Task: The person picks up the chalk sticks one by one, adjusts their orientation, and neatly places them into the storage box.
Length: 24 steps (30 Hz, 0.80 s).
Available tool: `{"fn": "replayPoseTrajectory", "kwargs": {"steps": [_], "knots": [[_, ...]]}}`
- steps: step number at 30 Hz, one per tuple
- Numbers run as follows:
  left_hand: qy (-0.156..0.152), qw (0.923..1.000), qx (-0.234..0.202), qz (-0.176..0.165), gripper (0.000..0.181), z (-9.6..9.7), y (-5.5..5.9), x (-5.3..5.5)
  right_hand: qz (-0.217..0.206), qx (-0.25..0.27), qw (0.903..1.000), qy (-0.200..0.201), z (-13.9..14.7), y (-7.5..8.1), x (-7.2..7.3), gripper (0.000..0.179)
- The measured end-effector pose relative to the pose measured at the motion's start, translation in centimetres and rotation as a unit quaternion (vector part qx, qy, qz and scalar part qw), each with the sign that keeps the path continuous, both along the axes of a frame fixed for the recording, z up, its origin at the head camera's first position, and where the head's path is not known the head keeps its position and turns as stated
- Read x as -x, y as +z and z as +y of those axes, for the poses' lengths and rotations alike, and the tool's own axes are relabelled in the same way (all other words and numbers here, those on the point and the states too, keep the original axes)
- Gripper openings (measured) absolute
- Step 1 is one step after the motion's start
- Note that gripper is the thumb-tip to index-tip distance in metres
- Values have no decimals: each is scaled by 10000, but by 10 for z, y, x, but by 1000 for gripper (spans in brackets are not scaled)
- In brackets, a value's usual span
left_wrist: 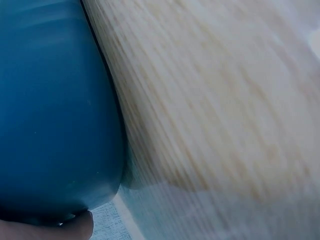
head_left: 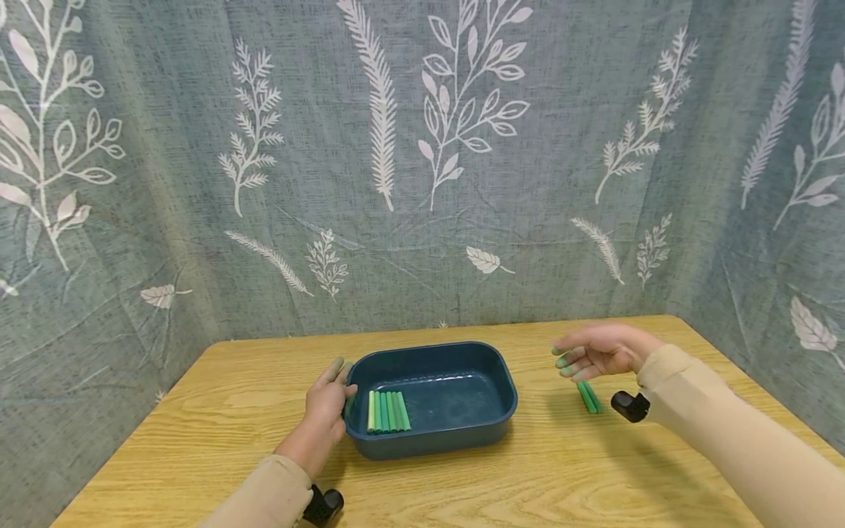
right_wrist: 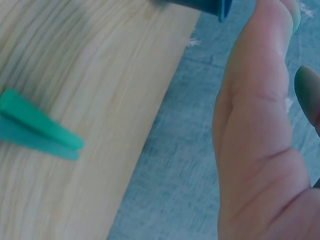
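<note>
A dark blue plastic bin (head_left: pixel 432 440) rests on the table. My left hand (head_left: pixel 325 403) holds its left end, fingers along the outside and thumb at the rim; in the left wrist view a fingertip (left_wrist: pixel 80 227) shows against the blue wall. Inside the bin, at the left, several green chalk-like sticks (head_left: pixel 388 412) lie side by side, the leftmost yellowish. Over to the right, my right hand (head_left: pixel 604 350) hovers with loosely bent fingers and nothing in them. Two more green sticks (head_left: pixel 590 397) lie together on the table just below it. Green smudges mark the fingertips of both hands.
The wooden table (head_left: pixel 264 396) has its back edge close behind the bin. Blue-grey curtain (head_left: pixel 396 279) with white leaf prints encloses the back and both sides. A black wrist device (head_left: pixel 630 405) hangs under the right sleeve, another (head_left: pixel 323 504) by the left one.
</note>
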State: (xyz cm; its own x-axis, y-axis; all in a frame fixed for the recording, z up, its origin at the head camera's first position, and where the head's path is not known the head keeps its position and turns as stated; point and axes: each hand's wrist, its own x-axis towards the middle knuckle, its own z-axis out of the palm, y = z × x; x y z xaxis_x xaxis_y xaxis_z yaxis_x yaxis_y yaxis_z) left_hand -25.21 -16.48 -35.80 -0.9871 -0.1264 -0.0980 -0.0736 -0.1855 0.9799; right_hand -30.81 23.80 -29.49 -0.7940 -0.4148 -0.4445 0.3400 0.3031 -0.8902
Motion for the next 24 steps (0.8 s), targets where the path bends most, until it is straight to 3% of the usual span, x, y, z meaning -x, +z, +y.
{"fn": "replayPoseTrajectory", "kwargs": {"steps": [13,20,24], "knots": [[5,10000,1,-41,68,1,1,0,-57,148,9996,-221,27,-14,-2,23],[-22,10000,9,6,67,1,1,-1,-33,84,9995,-290,40,-25,-1,38],[-46,10000,-7,19,68,1,1,-1,-51,36,9995,-302,43,-28,0,33]]}}
